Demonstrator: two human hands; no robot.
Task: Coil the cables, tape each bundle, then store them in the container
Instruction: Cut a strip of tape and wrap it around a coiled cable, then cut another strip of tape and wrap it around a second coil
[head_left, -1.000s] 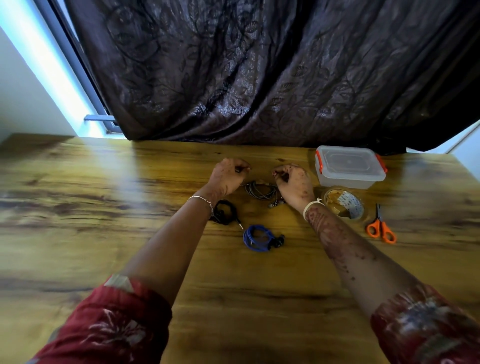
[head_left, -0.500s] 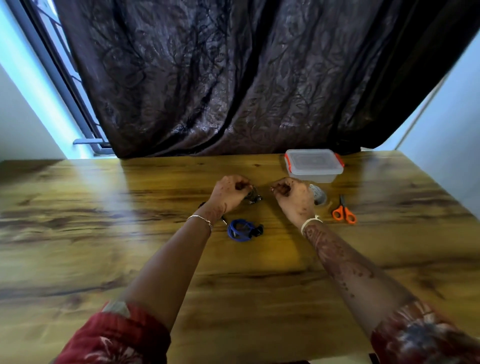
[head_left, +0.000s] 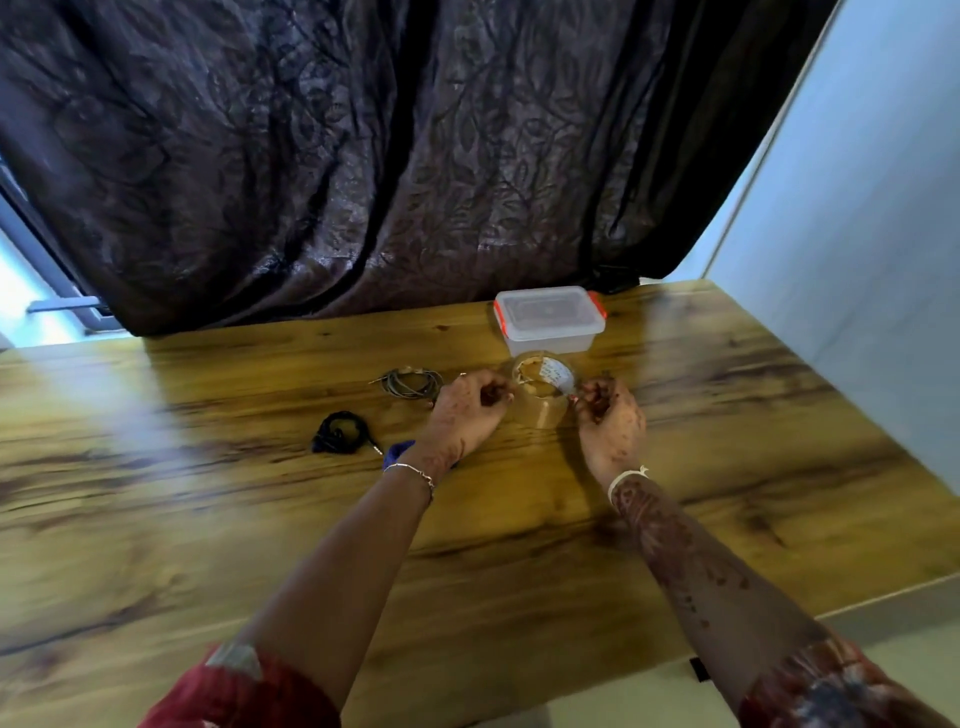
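Left hand: the left hand (head_left: 470, 413) was curled, with its fingertips pinching the 9 o'clock side of the see-through brownish roll of tape (head_left: 543, 387).
Right hand: the right hand (head_left: 610, 426) was curled too, with its fingertips pinching the 3 o'clock side of the same roll.
Tape roll: it was held between both hands, just off the brown wooden table (head_left: 208, 519). I could not tell if it touched the wood.
Grey cable: a thin grey cable in a loose coil (head_left: 410, 383) lay on the table at 9 o'clock from the left hand, close by.
Black cable: a small black coiled cable (head_left: 340, 439) lay at 7 o'clock from the grey one.
Blue cable: a bit of a blue coiled cable (head_left: 397, 451) peeked out from under the left wrist.
Box: the clear plastic box with a lid and orange clips (head_left: 549, 318) sat shut at 12 o'clock from the tape roll, near it.
Behind: a dark shiny curtain (head_left: 363, 156) hung at the far edge of the table.
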